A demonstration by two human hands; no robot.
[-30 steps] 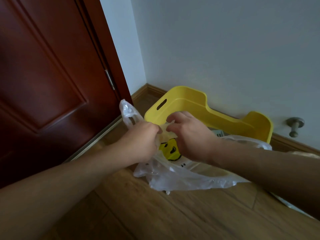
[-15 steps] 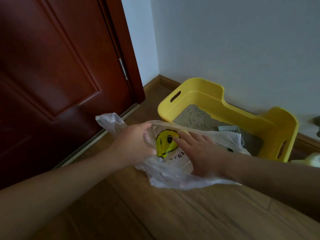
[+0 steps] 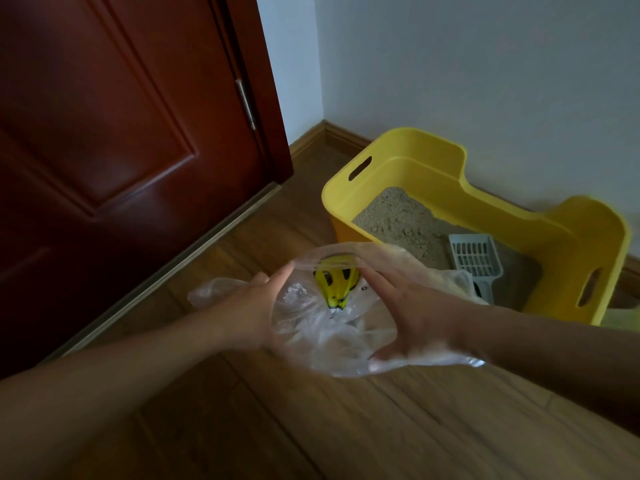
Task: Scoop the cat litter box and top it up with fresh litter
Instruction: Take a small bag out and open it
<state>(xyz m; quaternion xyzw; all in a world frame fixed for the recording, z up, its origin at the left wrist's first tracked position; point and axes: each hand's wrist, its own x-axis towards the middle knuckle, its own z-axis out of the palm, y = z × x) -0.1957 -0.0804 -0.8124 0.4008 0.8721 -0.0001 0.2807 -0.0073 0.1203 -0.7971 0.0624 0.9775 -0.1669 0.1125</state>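
A clear plastic bag (image 3: pixel 322 344) with a yellow smiley print hangs just above the wooden floor, in front of the yellow litter box (image 3: pixel 398 142). My left hand (image 3: pixel 249 310) and my right hand (image 3: pixel 412 306) are both pushed into the bag's mouth. Their fingers are straight and spread the plastic apart. Sandy litter (image 3: pixel 398 220) fills the box, piled higher at its left end. A grey slotted scoop (image 3: pixel 476 258) lies on the litter at the right, its handle partly hidden behind the bag.
A dark red door (image 3: pixel 121 133) stands at the left, its threshold running diagonally to the corner. The box sits against the pale wall and wooden baseboard (image 3: pixel 329 133). A pale yellow-green object (image 3: pixel 623 318) shows at the right edge.
Both hands went from pinching the bag's top together to sliding inside and stretching its mouth wide. The view shifted, so the litter and scoop now show.
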